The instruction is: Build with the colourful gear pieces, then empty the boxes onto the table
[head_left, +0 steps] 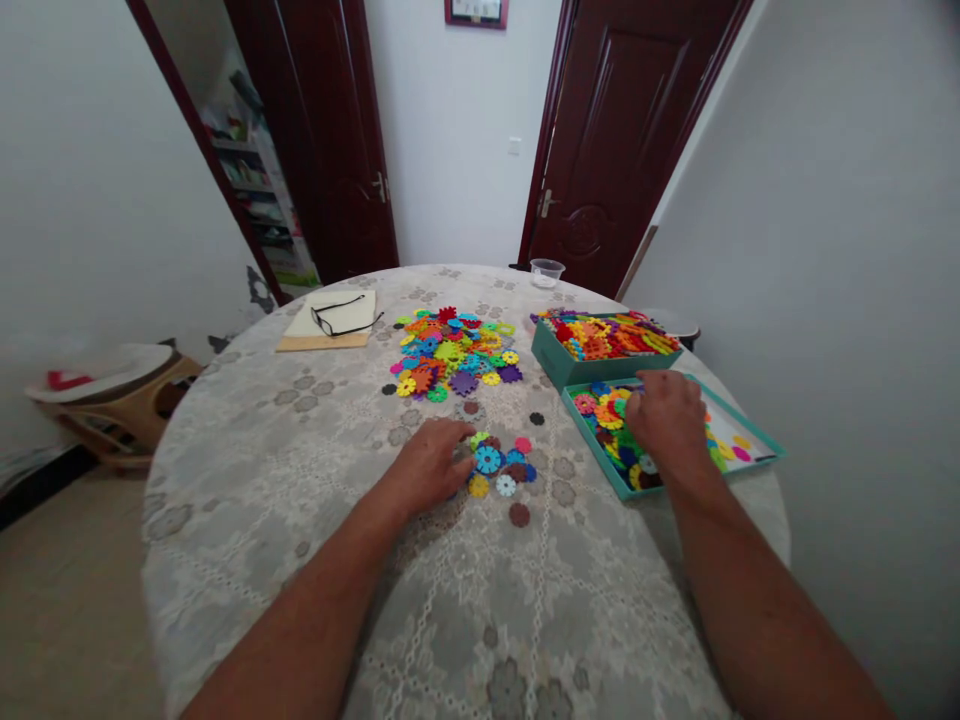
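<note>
My left hand rests on the tablecloth with thumb and fingers apart. Beside its fingertips lies a small group of plastic gear-shaped discs, among them a light-blue disc, a yellow disc, a white disc and a brown disc. Over a shallow teal box lid on the right, my right hand is bent down with its fingers curled among colourful discs. Its fingertips are partly hidden, so whatever they pinch cannot be made out.
A larger heap of gear pieces lies mid-table. Behind the lid stands a teal box full of pieces. Eyeglasses lie on a pale pad at the left. A clear plastic bowl stands near the far edge.
</note>
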### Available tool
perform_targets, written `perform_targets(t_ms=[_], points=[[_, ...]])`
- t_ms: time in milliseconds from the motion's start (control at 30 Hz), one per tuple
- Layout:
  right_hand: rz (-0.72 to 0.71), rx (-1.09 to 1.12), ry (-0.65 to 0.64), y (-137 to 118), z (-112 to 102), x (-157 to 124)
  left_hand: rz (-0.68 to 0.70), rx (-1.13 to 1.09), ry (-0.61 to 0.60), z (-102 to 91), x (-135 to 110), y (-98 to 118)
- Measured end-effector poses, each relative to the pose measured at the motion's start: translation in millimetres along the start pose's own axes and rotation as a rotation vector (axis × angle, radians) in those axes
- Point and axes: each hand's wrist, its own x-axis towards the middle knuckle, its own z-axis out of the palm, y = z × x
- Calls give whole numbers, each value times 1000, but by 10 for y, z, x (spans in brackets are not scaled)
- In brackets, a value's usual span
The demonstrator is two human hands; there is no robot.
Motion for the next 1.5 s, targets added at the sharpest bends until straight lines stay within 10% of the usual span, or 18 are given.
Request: perform_targets(t_ms=[400,1200,1500], points=[[-463,629,-493,-1405,121,-646,-25,-79,-30,100,9,28],[-404,673,-575,-1442,211,-560,5,-28,-49,172,64,-46],[-350,774,-577,-1303,212,-525,67,285,-175,-145,-121,132]])
